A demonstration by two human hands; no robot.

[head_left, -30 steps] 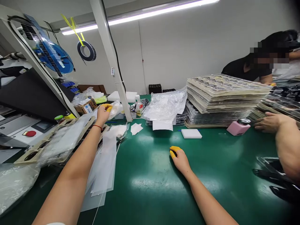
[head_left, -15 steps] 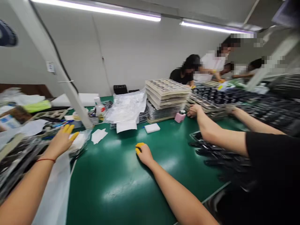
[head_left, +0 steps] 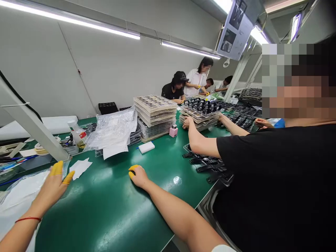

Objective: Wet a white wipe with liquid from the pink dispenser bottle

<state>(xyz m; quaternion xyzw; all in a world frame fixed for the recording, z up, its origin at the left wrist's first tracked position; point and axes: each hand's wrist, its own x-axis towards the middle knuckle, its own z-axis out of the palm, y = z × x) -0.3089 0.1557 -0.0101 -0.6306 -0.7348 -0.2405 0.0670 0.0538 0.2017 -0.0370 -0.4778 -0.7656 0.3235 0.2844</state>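
My left hand (head_left: 54, 185), with yellow finger cots on its fingertips, hovers with spread fingers over the edge of clear plastic bags (head_left: 18, 194) at the table's left. It holds nothing. My right hand (head_left: 138, 175), also with yellow finger cots, rests curled on the green table mat (head_left: 110, 206) near the middle; I see nothing in it. A white paper wipe (head_left: 80, 167) lies just beyond my left hand.
A co-worker in a black shirt (head_left: 275, 182) sits close on my right, one arm (head_left: 202, 141) reaching to stacked trays (head_left: 154, 115). Black parts (head_left: 210, 164), a pink dispenser bottle (head_left: 173, 130), a white foam block (head_left: 146, 147), crumpled plastic (head_left: 112, 127) and a slanted post (head_left: 31, 122) stand around. Other people work farther back.
The view has swung to the right, bringing the co-worker into sight. My left hand drew back from the far-left clutter toward me. My right hand stayed on the mat.
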